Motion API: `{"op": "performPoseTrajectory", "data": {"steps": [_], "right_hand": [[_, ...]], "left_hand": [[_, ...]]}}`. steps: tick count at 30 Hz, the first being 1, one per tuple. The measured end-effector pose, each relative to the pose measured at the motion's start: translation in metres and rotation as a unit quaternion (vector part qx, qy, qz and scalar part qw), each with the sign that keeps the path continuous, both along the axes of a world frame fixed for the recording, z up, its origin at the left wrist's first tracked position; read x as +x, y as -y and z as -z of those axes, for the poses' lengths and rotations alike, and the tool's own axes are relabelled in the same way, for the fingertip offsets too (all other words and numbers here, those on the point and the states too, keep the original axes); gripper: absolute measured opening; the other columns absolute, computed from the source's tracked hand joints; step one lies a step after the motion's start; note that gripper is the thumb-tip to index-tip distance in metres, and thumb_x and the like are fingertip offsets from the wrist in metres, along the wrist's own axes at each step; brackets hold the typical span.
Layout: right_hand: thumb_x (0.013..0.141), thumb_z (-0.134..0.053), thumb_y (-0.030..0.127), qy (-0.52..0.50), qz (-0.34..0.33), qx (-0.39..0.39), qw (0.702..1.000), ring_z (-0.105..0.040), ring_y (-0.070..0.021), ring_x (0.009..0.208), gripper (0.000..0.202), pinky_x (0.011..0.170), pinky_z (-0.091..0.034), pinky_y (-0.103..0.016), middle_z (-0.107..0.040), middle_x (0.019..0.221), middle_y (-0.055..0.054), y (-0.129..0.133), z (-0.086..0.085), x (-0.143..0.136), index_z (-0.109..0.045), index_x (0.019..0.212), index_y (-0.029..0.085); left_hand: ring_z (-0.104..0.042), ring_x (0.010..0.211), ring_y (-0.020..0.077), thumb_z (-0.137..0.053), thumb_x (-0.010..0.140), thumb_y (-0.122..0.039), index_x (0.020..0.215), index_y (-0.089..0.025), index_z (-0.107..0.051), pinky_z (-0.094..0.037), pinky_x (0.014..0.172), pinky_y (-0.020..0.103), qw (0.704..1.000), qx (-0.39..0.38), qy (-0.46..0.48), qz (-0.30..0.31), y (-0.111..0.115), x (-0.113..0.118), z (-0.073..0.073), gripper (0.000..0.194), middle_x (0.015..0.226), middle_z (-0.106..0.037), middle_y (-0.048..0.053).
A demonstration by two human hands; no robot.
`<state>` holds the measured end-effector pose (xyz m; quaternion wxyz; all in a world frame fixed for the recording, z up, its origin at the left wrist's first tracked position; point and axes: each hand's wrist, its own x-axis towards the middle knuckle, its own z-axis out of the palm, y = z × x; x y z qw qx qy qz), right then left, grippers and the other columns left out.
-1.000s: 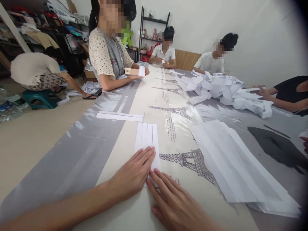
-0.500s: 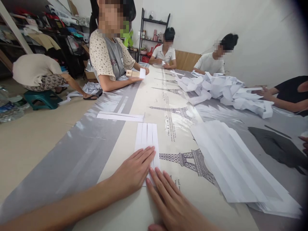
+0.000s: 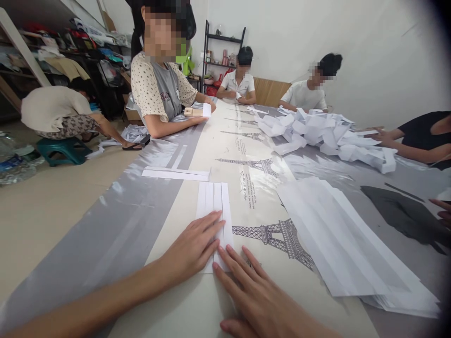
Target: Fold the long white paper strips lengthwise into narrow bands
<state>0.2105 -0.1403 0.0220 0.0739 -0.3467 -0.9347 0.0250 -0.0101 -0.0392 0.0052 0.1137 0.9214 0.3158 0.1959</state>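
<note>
Several white paper strips [image 3: 213,196] lie side by side, lengthwise, on the table in front of me. My left hand [image 3: 192,241] rests on them from the left, palm down, its fingers slightly apart. At the lower right end of the strips, the fingertips of my right hand [image 3: 255,286] touch the paper with the fingers spread. Neither hand grips anything. Just beyond, a folded white strip [image 3: 176,173] lies crosswise. A stack of large white sheets [image 3: 345,234] is to the right of my hands.
The table cover [image 3: 169,300] has printed towers. A heap of folded white paper [image 3: 317,131] lies at the back right, near a dark flat item [image 3: 398,211]. Several people sit around the table; one at the left holds a wooden block [image 3: 193,112]. Someone crouches on a green stool [image 3: 63,149].
The fingers of my left hand have parted a little and shifted slightly left on the strips. My right hand's fingers are spread wider. The gaps between the strips look different.
</note>
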Motion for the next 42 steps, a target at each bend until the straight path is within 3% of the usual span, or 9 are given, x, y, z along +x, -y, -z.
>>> {"op": "performPoseTrajectory", "data": {"steps": [5,10,13,17,23,27,31,35,42], "right_hand": [[0.100,-0.061,0.047,-0.028,0.002,-0.064,0.998,-0.034,-0.0393,0.150,0.072,0.119,-0.038,-0.061,-0.032,0.164,-0.022,-0.006,-0.013,0.005,-0.039,0.157,0.008],[0.103,-0.060,0.037,-0.075,0.006,-0.159,0.984,-0.037,-0.0282,0.151,0.053,0.125,-0.030,-0.053,-0.041,0.162,-0.012,-0.018,-0.027,0.015,-0.047,0.152,0.020],[0.103,-0.058,0.027,-0.150,0.043,-0.169,0.973,-0.039,-0.0234,0.149,0.043,0.122,-0.037,-0.046,-0.046,0.158,-0.008,-0.024,-0.023,0.020,-0.052,0.146,0.025],[0.096,-0.065,0.020,-0.220,0.097,-0.184,0.953,-0.056,-0.0220,0.128,0.061,0.107,-0.052,-0.040,-0.056,0.141,-0.010,-0.027,-0.015,0.021,-0.042,0.152,0.026],[0.092,-0.055,0.004,-0.212,0.036,-0.183,0.959,-0.060,-0.0192,0.102,0.023,0.091,-0.054,-0.035,-0.062,0.107,-0.006,-0.030,-0.022,0.022,-0.068,0.099,0.021],[0.095,-0.051,0.005,-0.209,0.035,-0.192,0.958,-0.062,-0.0182,0.103,0.026,0.095,-0.053,-0.035,-0.066,0.110,-0.005,-0.033,-0.023,0.019,-0.065,0.110,0.022],[0.099,-0.046,0.006,-0.211,0.074,-0.112,0.968,-0.060,-0.0206,0.111,0.037,0.095,-0.055,-0.036,-0.062,0.121,-0.010,-0.033,-0.011,0.010,-0.054,0.132,0.019],[0.098,-0.045,0.002,-0.145,0.033,0.042,0.988,-0.061,-0.0213,0.095,0.024,0.081,-0.056,-0.037,-0.065,0.108,-0.010,-0.030,-0.008,0.007,-0.062,0.104,0.017],[0.102,-0.053,0.010,-0.067,-0.040,0.059,0.995,-0.068,-0.0186,0.088,0.016,0.077,-0.056,-0.032,-0.072,0.096,-0.006,-0.027,-0.027,0.016,-0.067,0.105,0.018]], "left_hand": [[-0.034,0.152,0.0200,-0.033,0.109,-0.023,0.159,-0.015,-0.028,-0.033,0.123,0.042,0.998,0.043,-0.042,0.006,-0.001,0.003,0.005,0.051,0.163,-0.038,0.011],[-0.042,0.147,0.0228,-0.034,0.108,-0.023,0.152,-0.013,-0.040,-0.038,0.118,0.043,0.997,0.065,-0.050,0.000,-0.002,0.004,0.000,0.045,0.158,-0.045,0.012],[-0.052,0.136,0.0276,-0.039,0.108,-0.029,0.145,-0.012,-0.047,-0.043,0.111,0.047,0.997,0.062,-0.050,-0.008,-0.002,0.003,-0.005,0.042,0.150,-0.053,0.015],[-0.058,0.120,0.0303,-0.046,0.106,-0.038,0.134,-0.013,-0.056,-0.046,0.103,0.049,0.996,0.073,-0.041,-0.029,0.000,0.000,-0.006,0.038,0.136,-0.061,0.015],[-0.057,0.102,0.0288,-0.043,0.107,-0.030,0.137,-0.017,-0.057,-0.047,0.091,0.048,0.992,0.100,-0.062,-0.046,-0.002,-0.002,-0.002,0.035,0.114,-0.061,0.011],[-0.055,0.097,0.0286,-0.041,0.107,-0.027,0.129,-0.018,-0.064,-0.048,0.086,0.049,0.990,0.121,-0.066,-0.039,-0.004,-0.003,-0.001,0.033,0.105,-0.060,0.012],[-0.057,0.105,0.0303,-0.043,0.105,-0.024,0.128,-0.017,-0.065,-0.051,0.089,0.050,0.992,0.120,-0.015,-0.037,-0.004,-0.003,0.001,0.032,0.111,-0.061,0.014],[-0.054,0.129,0.0288,-0.042,0.107,-0.022,0.129,-0.017,-0.062,-0.046,0.108,0.052,0.992,0.123,0.004,-0.014,-0.003,-0.002,0.003,0.030,0.137,-0.059,0.014],[-0.059,0.128,0.0257,-0.040,0.111,-0.030,0.135,-0.013,-0.058,-0.052,0.103,0.043,0.994,0.103,-0.018,0.030,-0.008,-0.006,0.001,0.035,0.139,-0.062,0.014]]}}
